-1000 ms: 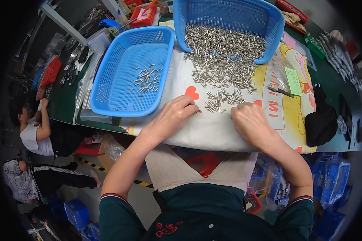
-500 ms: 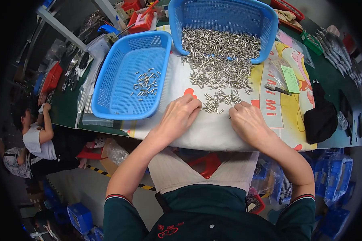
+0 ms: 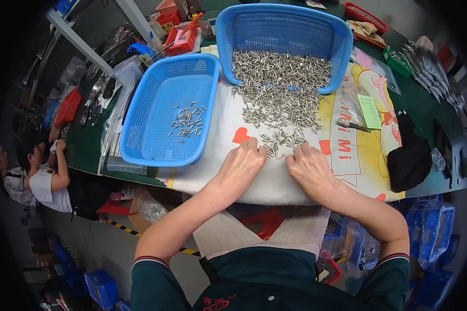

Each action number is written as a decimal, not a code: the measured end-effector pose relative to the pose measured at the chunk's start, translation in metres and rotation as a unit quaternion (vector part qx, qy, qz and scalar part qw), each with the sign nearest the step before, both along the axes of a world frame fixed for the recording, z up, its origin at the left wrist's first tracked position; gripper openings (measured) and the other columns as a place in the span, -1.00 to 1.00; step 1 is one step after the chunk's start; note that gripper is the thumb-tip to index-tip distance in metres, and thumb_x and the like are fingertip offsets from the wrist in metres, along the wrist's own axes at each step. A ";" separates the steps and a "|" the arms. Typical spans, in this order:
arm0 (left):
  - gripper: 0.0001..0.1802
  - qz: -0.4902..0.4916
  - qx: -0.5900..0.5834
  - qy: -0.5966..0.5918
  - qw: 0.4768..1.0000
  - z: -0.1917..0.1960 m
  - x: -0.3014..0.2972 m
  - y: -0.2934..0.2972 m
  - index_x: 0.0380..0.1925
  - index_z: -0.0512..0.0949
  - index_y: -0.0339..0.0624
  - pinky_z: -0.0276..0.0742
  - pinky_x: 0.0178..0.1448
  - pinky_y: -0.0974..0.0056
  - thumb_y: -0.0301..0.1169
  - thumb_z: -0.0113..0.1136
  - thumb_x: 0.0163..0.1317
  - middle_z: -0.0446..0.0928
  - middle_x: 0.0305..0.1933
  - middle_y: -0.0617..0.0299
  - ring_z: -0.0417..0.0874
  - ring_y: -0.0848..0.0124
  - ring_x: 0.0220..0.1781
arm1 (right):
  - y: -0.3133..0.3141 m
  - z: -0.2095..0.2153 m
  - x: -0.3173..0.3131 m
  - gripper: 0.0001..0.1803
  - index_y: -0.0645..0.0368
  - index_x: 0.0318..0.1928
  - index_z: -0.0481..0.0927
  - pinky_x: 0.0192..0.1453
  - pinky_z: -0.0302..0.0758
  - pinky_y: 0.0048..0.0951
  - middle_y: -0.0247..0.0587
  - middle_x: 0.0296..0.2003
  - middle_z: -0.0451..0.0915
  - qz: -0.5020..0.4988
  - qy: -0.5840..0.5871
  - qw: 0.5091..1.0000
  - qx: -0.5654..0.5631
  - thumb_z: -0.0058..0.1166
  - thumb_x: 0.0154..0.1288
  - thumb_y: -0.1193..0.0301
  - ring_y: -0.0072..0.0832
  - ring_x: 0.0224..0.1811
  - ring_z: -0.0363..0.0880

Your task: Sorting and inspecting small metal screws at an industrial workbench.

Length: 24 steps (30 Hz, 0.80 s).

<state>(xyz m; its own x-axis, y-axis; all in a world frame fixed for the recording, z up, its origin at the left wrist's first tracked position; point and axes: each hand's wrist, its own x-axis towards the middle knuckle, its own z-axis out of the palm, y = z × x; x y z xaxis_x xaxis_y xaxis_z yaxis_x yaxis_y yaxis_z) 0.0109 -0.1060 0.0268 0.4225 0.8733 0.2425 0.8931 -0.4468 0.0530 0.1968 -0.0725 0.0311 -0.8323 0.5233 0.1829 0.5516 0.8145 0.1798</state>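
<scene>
A small group of short silvery metal pins (image 3: 281, 141) lies on the printed cloth (image 3: 275, 189) in front of me. My left hand (image 3: 243, 167) rests at its left edge with the fingers curled and pressed together. Opposite it, my right hand (image 3: 312, 169) is closed at the lower right edge of the same pins. Both sets of fingertips are turned away, so anything pinched in them is hidden. Beyond, a large heap of pins (image 3: 283, 98) spills from a tipped blue basket (image 3: 288, 23). A second blue basket (image 3: 161, 88), to the left, holds a few scattered pins.
A black cloth item (image 3: 410, 160) and a pen-like tool (image 3: 354, 126) beside a green paper slip (image 3: 369, 111) lie to the right. Red bins (image 3: 181, 41) stand at the back left. Two people (image 3: 49, 176) sit at far left.
My right hand has moved left, closer to the small pins and to my left hand. The whole view has shifted slightly, so the table appears lower.
</scene>
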 end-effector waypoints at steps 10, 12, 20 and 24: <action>-0.91 -0.011 0.013 0.099 0.995 0.002 0.000 -0.001 -0.58 0.45 -0.34 0.56 -0.44 0.31 -0.63 0.07 -0.20 0.42 -0.47 0.03 0.56 0.27 -0.43 | 0.006 0.000 0.000 -0.96 0.24 -0.61 0.50 -0.37 0.47 -0.44 -0.17 -0.59 0.49 0.053 0.008 0.999 -0.001 0.04 -0.19 0.52 -0.35 -0.42 0.50; -0.91 -0.044 0.037 0.058 0.997 0.001 -0.007 0.003 -0.58 0.45 -0.33 0.55 -0.41 0.30 -0.60 0.06 -0.20 0.40 -0.51 0.07 0.54 0.30 -0.46 | 0.011 0.000 0.001 -0.95 0.24 -0.61 0.50 -0.37 0.47 -0.43 -0.17 -0.59 0.49 0.060 0.015 0.998 -0.003 0.04 -0.19 0.52 -0.35 -0.42 0.51; -0.89 -0.020 0.045 -0.349 0.936 0.015 0.004 0.052 -0.34 0.53 -0.30 0.51 -0.40 0.31 -0.61 0.15 0.08 0.56 -0.38 0.10 0.62 0.27 -0.44 | 0.071 0.016 -0.004 -0.89 0.24 -0.44 0.59 -0.39 0.41 -0.39 -0.20 -0.51 0.50 0.066 0.461 0.874 -0.142 0.17 -0.10 0.57 -0.36 -0.42 0.48; -0.87 -0.009 0.026 -0.582 0.813 0.001 0.025 0.090 -0.28 0.55 -0.33 0.53 -0.33 0.40 -0.60 0.12 0.15 0.60 -0.37 0.14 0.64 0.43 -0.38 | 0.097 0.002 -0.015 -0.86 0.21 -0.42 0.61 -0.35 0.35 -0.41 -0.26 -0.53 0.45 0.003 0.578 0.805 -0.130 0.19 -0.11 0.58 -0.38 -0.44 0.42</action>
